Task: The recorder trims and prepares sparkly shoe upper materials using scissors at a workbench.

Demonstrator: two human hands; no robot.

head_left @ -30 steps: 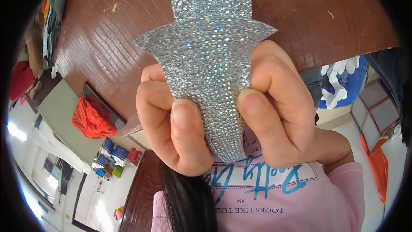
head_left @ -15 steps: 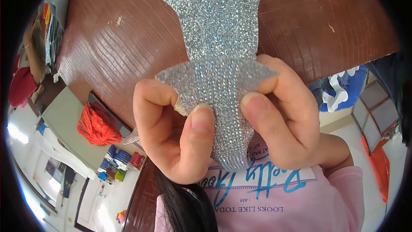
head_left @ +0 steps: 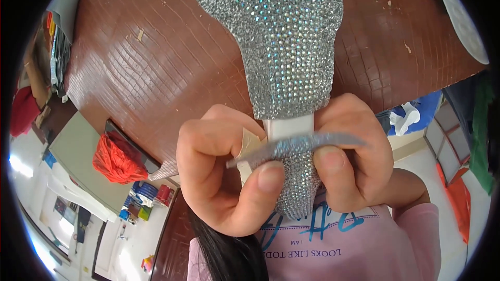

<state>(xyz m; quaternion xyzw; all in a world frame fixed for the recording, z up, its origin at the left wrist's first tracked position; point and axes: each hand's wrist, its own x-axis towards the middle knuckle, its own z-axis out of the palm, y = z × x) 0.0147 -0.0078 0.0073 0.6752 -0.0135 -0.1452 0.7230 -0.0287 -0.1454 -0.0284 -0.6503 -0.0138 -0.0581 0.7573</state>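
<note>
A long silver glitter piece set with rows of rhinestones (head_left: pixel 297 57) stretches from the top of the view down to my hands, wide above and narrower below. Its lower part is bent, with a thin grey-edged flap (head_left: pixel 302 144) seen nearly edge-on. A smooth white strip (head_left: pixel 289 128) shows between the upper part and the flap. My left hand (head_left: pixel 224 171) is closed, thumb pinching the flap's left side; something beige wraps its index fingertip. My right hand (head_left: pixel 357 156) grips the flap's right side, thumb in front. The fingers behind the piece are partly hidden.
A brown, crocodile-textured table (head_left: pixel 172 57) lies beneath the piece, with small scraps on it. At its right edge is a pale, long rounded piece (head_left: pixel 461 15). A red plastic bag (head_left: pixel 117 158) sits at left, and stacked grey material (head_left: pixel 67 10) lies farther back.
The piece and both hands have moved slightly right and down. The flap has tipped from facing the view to edge-on, uncovering the white strip. A pale piece has appeared at upper right.
</note>
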